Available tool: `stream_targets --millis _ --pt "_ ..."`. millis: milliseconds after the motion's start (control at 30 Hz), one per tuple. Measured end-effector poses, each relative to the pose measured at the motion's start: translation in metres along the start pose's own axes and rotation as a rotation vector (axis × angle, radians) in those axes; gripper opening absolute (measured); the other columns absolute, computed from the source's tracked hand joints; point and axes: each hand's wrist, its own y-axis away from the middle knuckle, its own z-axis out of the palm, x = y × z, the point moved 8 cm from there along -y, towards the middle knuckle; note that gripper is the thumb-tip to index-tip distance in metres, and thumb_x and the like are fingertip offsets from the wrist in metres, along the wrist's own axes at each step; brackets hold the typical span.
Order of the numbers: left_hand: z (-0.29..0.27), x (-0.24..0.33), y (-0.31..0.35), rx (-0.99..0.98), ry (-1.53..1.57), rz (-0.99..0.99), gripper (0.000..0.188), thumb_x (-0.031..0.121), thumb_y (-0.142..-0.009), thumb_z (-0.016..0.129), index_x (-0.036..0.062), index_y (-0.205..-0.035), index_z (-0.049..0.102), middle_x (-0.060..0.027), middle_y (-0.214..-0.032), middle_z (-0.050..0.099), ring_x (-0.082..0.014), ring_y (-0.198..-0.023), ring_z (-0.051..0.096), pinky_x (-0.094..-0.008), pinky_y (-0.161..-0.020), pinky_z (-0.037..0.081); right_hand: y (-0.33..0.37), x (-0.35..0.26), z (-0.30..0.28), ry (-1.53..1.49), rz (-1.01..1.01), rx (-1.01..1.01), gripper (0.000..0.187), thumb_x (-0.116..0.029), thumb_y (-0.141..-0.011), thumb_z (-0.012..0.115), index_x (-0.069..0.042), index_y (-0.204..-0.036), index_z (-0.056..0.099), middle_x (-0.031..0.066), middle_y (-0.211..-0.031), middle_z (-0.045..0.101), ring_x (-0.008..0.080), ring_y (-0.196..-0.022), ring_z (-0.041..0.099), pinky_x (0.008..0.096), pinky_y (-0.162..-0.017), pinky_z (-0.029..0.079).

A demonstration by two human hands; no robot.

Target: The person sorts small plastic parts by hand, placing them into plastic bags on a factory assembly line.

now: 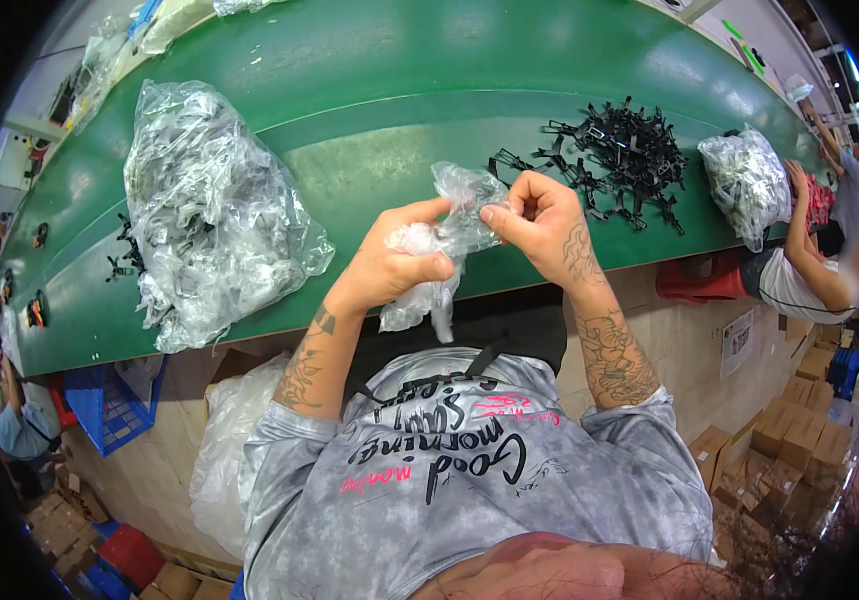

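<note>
Both hands are raised over the near edge of the green table. My left hand [389, 260] is closed around crumpled clear plastic bags [469, 215], some of which hang below its fingers. With thumb and bent fingers, my right hand [549, 225] pinches the right side of the same thin plastic. Just behind the right hand lies a loose heap of small black plastic clips [634, 150], a few strays reaching toward my fingers. A large clear sack [214, 230] stuffed with plastic-wrapped pieces sits on the table left of my hands.
Another filled clear sack [746, 185] stands at the right, beside a co-worker [814, 270] at the table. More black clips [127, 255] lie behind the left sack. Below the table are a blue crate [114, 405], a red stool [694, 280] and cardboard boxes [799, 430].
</note>
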Motion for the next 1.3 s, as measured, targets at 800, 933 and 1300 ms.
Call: stream_targets --millis 800,933,1300 --pt "-0.04 -0.061 -0.015 0.163 0.566 0.063 0.029 0.013 -0.094 0.07 -0.002 -0.118 0.066 -0.0118 -0.104 0.072 -0.0186 -0.087 0.071 -0.0307 -0.078 0.059 -0.004 0.039 0.034 -0.285 0.114 -0.007 0.026 -0.023 -0.096 0.073 0.0 -0.087 0.069 0.0013 -0.072 0.067 0.0062 -0.059 0.057 0.0246 -0.054 0.045" --pt "-0.04 -0.051 -0.012 0.29 0.642 -0.006 0.033 0.016 -0.095 0.069 -0.0025 -0.121 0.064 -0.0149 -0.109 0.072 -0.0221 -0.091 0.072 -0.0344 -0.08 0.06 -0.005 0.037 0.01 -0.242 0.083 0.029 0.029 -0.023 -0.094 0.074 -0.007 -0.072 0.063 -0.0011 -0.063 0.061 0.0027 -0.054 0.049 0.0216 -0.048 0.037" --pt "-0.046 -0.062 -0.018 0.311 0.557 0.018 0.031 0.019 -0.093 0.075 0.0039 -0.115 0.06 -0.0093 -0.096 0.067 -0.017 -0.085 0.066 -0.0352 -0.075 0.057 -0.018 0.041 0.019 -0.29 -0.033 0.078 0.018 -0.017 -0.093 0.071 -0.001 -0.084 0.068 0.0005 -0.068 0.063 0.0059 -0.058 0.051 0.024 -0.052 0.039"
